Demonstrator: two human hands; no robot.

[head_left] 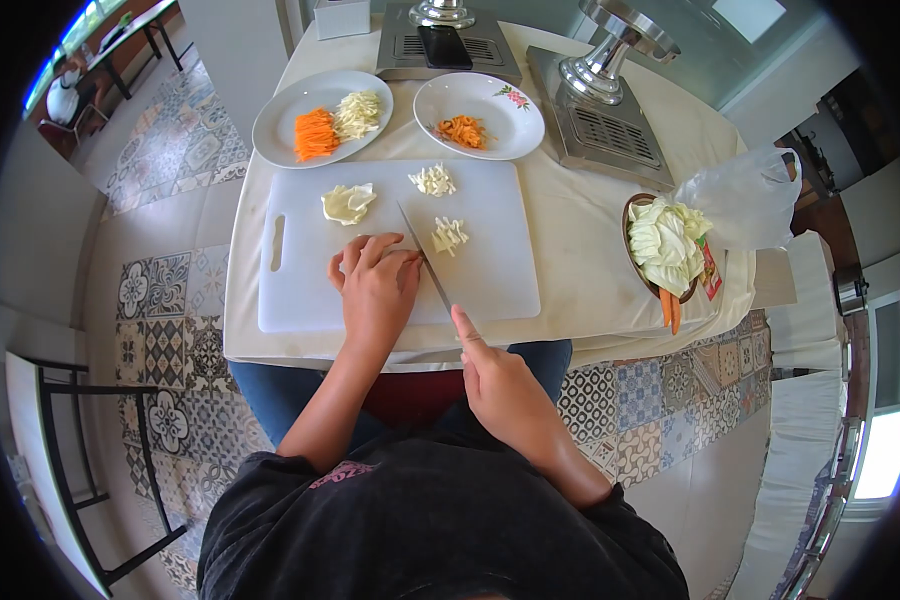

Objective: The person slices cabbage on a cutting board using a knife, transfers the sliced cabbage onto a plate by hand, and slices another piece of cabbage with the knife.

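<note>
At the centre of the frame, the right hand (505, 385) holds a knife (425, 255), and the left hand (378, 290) presses on the white board (310, 300) beside the blade. Cut cabbage (449, 236) lies around them on the board. Two plates (270, 130) (520, 125) with shredded vegetables stand above it, and a bowl (632, 245) of cabbage sits at right.
</note>
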